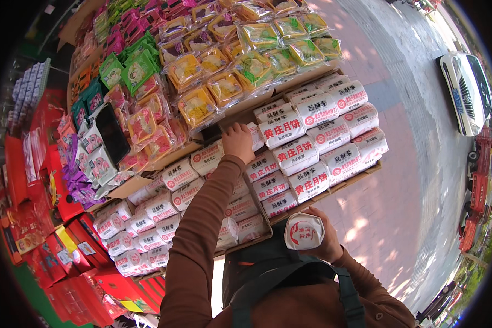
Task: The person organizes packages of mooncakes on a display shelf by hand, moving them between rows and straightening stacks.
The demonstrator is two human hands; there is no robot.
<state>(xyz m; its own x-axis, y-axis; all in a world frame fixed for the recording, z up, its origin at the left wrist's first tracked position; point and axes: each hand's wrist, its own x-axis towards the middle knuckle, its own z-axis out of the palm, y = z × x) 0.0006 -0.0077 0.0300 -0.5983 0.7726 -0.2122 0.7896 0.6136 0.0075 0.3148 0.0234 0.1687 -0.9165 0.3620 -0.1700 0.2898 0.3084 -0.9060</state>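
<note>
Paper-wrapped rolls of mooncakes (297,156) are stacked in rows in open cardboard boxes (266,229). My left hand (238,143) reaches over the boxes to the back of the stack; its fingers touch the near end of a wrapped roll (255,136) beside a dark gap, and whether they grip it I cannot tell. At my front, on the right, my right hand (326,235) holds one wrapped roll (304,231) with its round printed end facing up. Behind the rolls lie yellow trays of pastries in clear film (223,88).
A dark phone or tablet (111,133) rests on silver packets at the left. Green packets (139,69) lie beyond it. Red gift boxes (82,295) stand lower left. A paved walkway (352,221) runs along the right, with a white car (465,92) on the road.
</note>
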